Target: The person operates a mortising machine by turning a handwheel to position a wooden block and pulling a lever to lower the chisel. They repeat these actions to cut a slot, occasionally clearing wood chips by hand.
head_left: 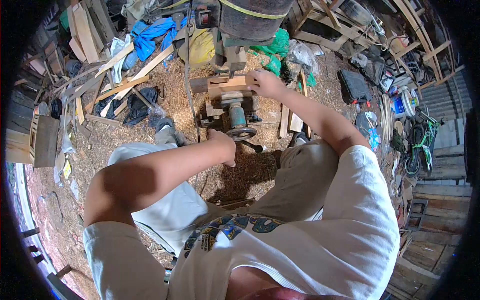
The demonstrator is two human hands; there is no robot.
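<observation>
A wooden block [230, 88] with a dark slot in its top lies across the machine's work support. My right hand [266, 84] is closed on the block's right end, its fingertips on the wood. Just above the block hangs the machine's head [236, 57], with a thin tool tip pointing down near the slot. Beneath the block is a green-blue screw column [237, 117] with a dark handwheel [241, 133] and a black knob [257, 148]. My left hand [222, 146] is curled at the handwheel's left side; what it grips is hidden.
A large dark motor housing [255, 19] fills the top centre. A cable [188, 85] hangs left of the machine. Wood strips [125, 87], blue plastic [150, 40] and black bags [140, 106] lie left on shavings. A black case [354, 86] and green bike [424, 142] are right.
</observation>
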